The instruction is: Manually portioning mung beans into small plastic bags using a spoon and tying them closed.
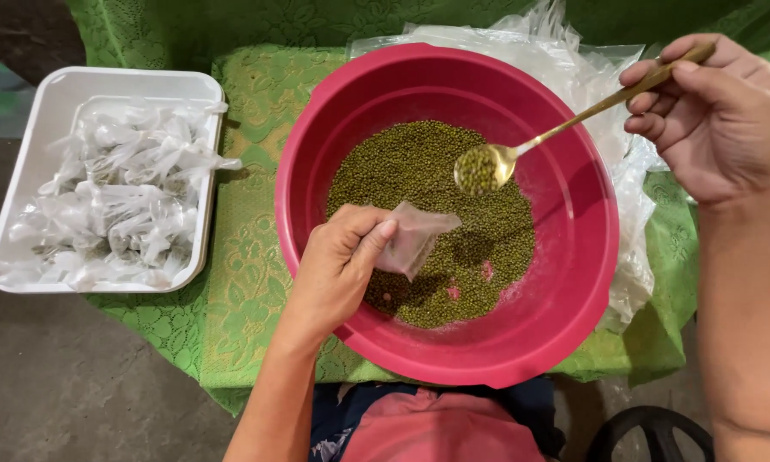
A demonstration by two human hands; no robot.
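Hands: left (338, 265) pinches one bag (415, 239); right (718, 115) holds one spoon (522, 150).

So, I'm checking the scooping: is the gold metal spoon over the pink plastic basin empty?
No, the gold metal spoon held by the right hand carries a heap of small green beans above the pink plastic basin.

We hold a spoonful of green beans over a pink bowl, a small clear bag ready beside it.

Our left hand (338, 265) pinches the small plastic bag (415, 239) above the near side of the pink bowl (573, 282), which holds a layer of green beans (419, 171). Our right hand (718, 111) grips a gold spoon (487, 167) heaped with beans, just right of the bag. To the left, a white tray (51, 103) of filled, tied bags sits on the green cloth (248, 282). Empty clear bags (590, 77) lie beyond the bowl.
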